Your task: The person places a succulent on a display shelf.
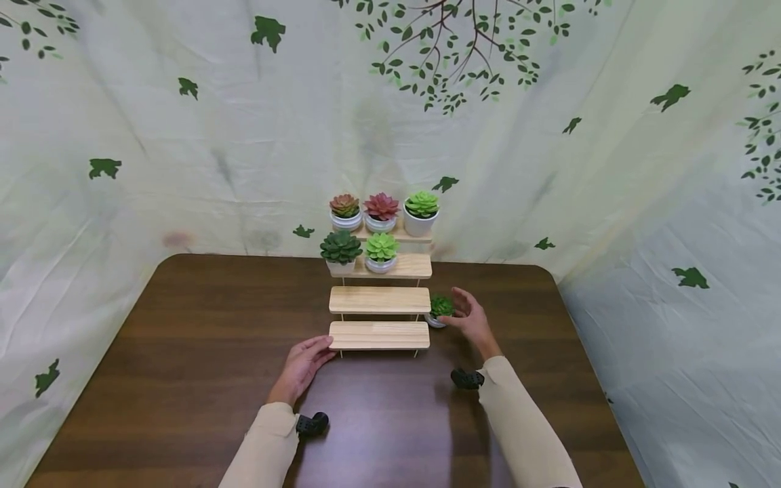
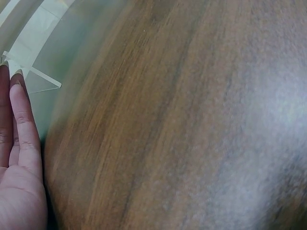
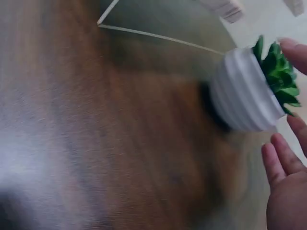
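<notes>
A tiered stand with pale wooden shelves point(image 1: 379, 299) on thin legs is at the table's far middle. Beside its lower left end is my left hand point(image 1: 305, 364), fingertips at the bottom shelf's edge; in the left wrist view its fingers point(image 2: 23, 115) are straight, close to a thin clear or white leg. To the right of the stand, a dark green succulent point(image 1: 442, 306) sits in a ribbed white pot point(image 3: 244, 91). My right hand point(image 1: 472, 324) is spread around this plant, thumb and fingers apart, with fingertips near the leaves and pot rim.
On the top shelf stand a brownish-red succulent point(image 1: 344, 206), a pink-red one point(image 1: 381, 207) and a bright green one point(image 1: 422, 205). The second shelf holds a dark green succulent point(image 1: 340, 248) and a light green one point(image 1: 381, 248). A leaf-printed curtain point(image 1: 293, 135) hangs behind the brown table point(image 1: 201, 325).
</notes>
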`<state>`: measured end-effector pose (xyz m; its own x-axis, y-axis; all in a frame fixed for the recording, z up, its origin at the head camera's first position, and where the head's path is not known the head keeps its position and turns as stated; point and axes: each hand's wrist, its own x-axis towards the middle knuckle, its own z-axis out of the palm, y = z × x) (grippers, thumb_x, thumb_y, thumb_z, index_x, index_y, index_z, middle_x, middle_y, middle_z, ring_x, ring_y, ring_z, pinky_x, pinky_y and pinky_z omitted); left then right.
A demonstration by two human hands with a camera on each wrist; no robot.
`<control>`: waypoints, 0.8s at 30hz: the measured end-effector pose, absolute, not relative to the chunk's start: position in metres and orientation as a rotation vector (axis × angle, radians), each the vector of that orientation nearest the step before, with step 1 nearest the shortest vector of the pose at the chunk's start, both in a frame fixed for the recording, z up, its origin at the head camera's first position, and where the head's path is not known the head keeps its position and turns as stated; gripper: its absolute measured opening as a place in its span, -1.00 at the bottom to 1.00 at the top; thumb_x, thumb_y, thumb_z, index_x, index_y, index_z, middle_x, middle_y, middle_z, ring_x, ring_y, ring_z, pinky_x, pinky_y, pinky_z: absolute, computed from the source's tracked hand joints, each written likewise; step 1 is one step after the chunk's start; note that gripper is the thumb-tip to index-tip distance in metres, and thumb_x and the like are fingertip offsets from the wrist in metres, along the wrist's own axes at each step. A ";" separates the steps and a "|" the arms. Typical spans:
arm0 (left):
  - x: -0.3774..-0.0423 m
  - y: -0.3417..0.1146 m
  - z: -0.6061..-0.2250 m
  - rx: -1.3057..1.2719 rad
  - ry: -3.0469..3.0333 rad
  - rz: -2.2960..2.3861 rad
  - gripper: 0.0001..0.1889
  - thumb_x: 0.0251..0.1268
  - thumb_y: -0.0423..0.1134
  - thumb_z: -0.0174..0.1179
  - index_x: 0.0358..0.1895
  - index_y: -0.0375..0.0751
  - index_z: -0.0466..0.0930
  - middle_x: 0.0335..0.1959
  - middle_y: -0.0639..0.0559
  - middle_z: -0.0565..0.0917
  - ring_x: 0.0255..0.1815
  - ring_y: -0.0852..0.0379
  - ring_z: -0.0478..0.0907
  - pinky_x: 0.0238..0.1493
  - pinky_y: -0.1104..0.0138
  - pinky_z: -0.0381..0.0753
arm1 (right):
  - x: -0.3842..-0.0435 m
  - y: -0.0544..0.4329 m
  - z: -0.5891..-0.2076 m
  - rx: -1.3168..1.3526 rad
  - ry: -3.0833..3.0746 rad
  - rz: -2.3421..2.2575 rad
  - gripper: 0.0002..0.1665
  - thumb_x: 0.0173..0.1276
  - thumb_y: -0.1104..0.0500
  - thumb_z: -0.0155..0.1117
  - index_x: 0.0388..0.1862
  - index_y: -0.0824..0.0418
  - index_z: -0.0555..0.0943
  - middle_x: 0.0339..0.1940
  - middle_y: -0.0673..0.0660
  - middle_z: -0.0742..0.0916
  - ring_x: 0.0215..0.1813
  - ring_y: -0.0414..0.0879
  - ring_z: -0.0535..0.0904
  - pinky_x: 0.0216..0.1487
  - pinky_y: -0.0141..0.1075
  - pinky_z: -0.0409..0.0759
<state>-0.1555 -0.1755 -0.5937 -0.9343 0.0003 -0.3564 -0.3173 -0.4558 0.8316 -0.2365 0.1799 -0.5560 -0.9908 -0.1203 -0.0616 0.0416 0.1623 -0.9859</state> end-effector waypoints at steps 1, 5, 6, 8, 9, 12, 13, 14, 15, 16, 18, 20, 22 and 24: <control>-0.155 -0.176 -0.594 -0.459 1.520 2.494 -0.80 0.35 -0.46 0.12 -0.39 -0.16 0.66 -0.35 0.05 0.69 -0.28 0.19 0.64 -0.08 0.33 0.67 | -0.237 0.180 -0.561 -0.076 2.303 -1.943 -0.08 0.12 0.45 0.41 0.43 0.38 0.19 0.44 0.35 0.32 0.43 0.20 0.23 0.41 0.08 0.25; -0.156 -0.176 -0.594 -0.442 1.525 2.507 -0.80 0.35 -0.45 0.12 -0.40 -0.14 0.67 -0.35 0.06 0.69 -0.28 0.21 0.64 -0.09 0.34 0.68 | -0.238 0.176 -0.579 -0.031 2.320 -1.952 -0.10 0.08 0.48 0.42 0.39 0.36 0.25 0.35 0.35 0.43 0.34 0.16 0.37 0.32 0.01 0.39; -0.156 -0.176 -0.594 -0.433 1.528 2.511 -0.80 0.35 -0.45 0.13 -0.40 -0.14 0.67 -0.36 0.06 0.69 -0.29 0.21 0.64 -0.10 0.34 0.68 | -0.238 0.175 -0.581 -0.017 2.329 -1.952 -0.12 0.07 0.49 0.42 0.38 0.36 0.27 0.32 0.36 0.46 0.30 0.16 0.40 0.30 -0.03 0.42; -0.156 -0.176 -0.595 -0.429 1.522 2.510 -0.79 0.36 -0.45 0.12 -0.40 -0.14 0.67 -0.37 0.06 0.69 -0.29 0.21 0.64 -0.10 0.35 0.68 | -0.237 0.173 -0.583 0.007 2.342 -1.951 -0.13 0.07 0.50 0.42 0.37 0.36 0.29 0.27 0.39 0.50 0.24 0.16 0.46 0.23 -0.11 0.49; -0.156 -0.176 -0.595 -0.426 1.516 2.509 -0.79 0.36 -0.46 0.11 -0.40 -0.14 0.67 -0.37 0.07 0.69 -0.29 0.22 0.64 -0.10 0.35 0.68 | -0.237 0.172 -0.584 0.011 2.348 -1.948 -0.14 0.07 0.50 0.42 0.36 0.36 0.30 0.26 0.40 0.51 0.22 0.17 0.47 0.19 -0.16 0.52; -0.156 -0.176 -0.595 -0.434 1.507 2.505 -0.79 0.35 -0.46 0.12 -0.40 -0.15 0.66 -0.37 0.07 0.68 -0.29 0.21 0.64 -0.09 0.35 0.67 | -0.235 0.169 -0.584 0.028 2.370 -1.937 -0.15 0.08 0.48 0.43 0.36 0.35 0.31 0.24 0.41 0.52 0.19 0.18 0.50 0.09 -0.28 0.56; -0.156 -0.176 -0.595 -0.439 1.499 2.504 -0.79 0.35 -0.46 0.12 -0.41 -0.15 0.66 -0.37 0.06 0.68 -0.29 0.21 0.64 -0.08 0.34 0.67 | -0.235 0.168 -0.584 0.041 2.371 -1.940 -0.16 0.08 0.48 0.43 0.36 0.34 0.32 0.23 0.41 0.53 0.18 0.19 0.50 0.07 -0.30 0.56; -0.156 -0.176 -0.594 -0.438 1.498 2.503 -0.80 0.35 -0.46 0.12 -0.40 -0.16 0.66 -0.37 0.06 0.68 -0.28 0.21 0.64 -0.08 0.34 0.67 | -0.234 0.167 -0.584 0.049 2.372 -1.942 -0.17 0.08 0.47 0.43 0.35 0.34 0.32 0.22 0.41 0.53 0.18 0.20 0.50 0.06 -0.31 0.56; -0.156 -0.176 -0.594 -0.437 1.497 2.504 -0.80 0.35 -0.46 0.13 -0.40 -0.16 0.66 -0.37 0.06 0.68 -0.28 0.21 0.64 -0.07 0.34 0.67 | -0.234 0.166 -0.584 0.057 2.378 -1.941 -0.17 0.09 0.46 0.44 0.35 0.35 0.32 0.22 0.42 0.52 0.17 0.21 0.50 0.05 -0.31 0.56; -0.156 -0.176 -0.594 -0.434 1.499 2.502 -0.81 0.35 -0.46 0.13 -0.39 -0.16 0.66 -0.36 0.07 0.68 -0.28 0.21 0.64 -0.07 0.34 0.67 | -0.234 0.165 -0.584 0.072 2.381 -1.941 -0.18 0.09 0.44 0.44 0.34 0.35 0.33 0.21 0.42 0.53 0.17 0.22 0.50 0.04 -0.32 0.56; -0.156 -0.176 -0.595 -0.436 1.500 2.504 -0.81 0.35 -0.46 0.12 -0.39 -0.16 0.66 -0.37 0.06 0.68 -0.28 0.21 0.64 -0.08 0.35 0.67 | -0.233 0.163 -0.585 0.103 2.392 -1.934 -0.20 0.10 0.42 0.45 0.33 0.34 0.36 0.19 0.41 0.54 0.15 0.22 0.51 0.01 -0.33 0.56; -0.156 -0.176 -0.596 -0.429 1.509 2.507 -0.80 0.36 -0.46 0.12 -0.39 -0.15 0.66 -0.36 0.06 0.68 -0.29 0.21 0.64 -0.09 0.35 0.68 | -0.233 0.161 -0.585 0.124 2.398 -1.936 -0.22 0.09 0.41 0.46 0.32 0.34 0.37 0.18 0.39 0.54 0.13 0.20 0.52 -0.03 -0.35 0.57; -0.156 -0.176 -0.596 -0.422 1.514 2.509 -0.80 0.36 -0.45 0.12 -0.39 -0.14 0.67 -0.36 0.06 0.68 -0.29 0.22 0.64 -0.10 0.36 0.68 | -0.233 0.160 -0.586 0.141 2.395 -1.946 -0.23 0.09 0.42 0.46 0.30 0.33 0.39 0.18 0.36 0.56 0.10 0.17 0.54 -0.07 -0.39 0.57; -0.155 -0.176 -0.597 -0.428 1.521 2.513 -0.80 0.36 -0.45 0.13 -0.40 -0.14 0.67 -0.36 0.06 0.68 -0.29 0.22 0.64 -0.11 0.35 0.68 | -0.232 0.159 -0.586 0.148 2.394 -1.960 -0.24 0.07 0.44 0.46 0.28 0.34 0.40 0.16 0.35 0.57 0.08 0.14 0.56 -0.11 -0.42 0.57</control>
<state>-0.1555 -0.1758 -0.5967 -0.9439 -0.0013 -0.3303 -0.2921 -0.4640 0.8363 -0.2325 0.1586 -0.5862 -0.9945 0.0460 -0.0941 0.1013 0.1952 -0.9755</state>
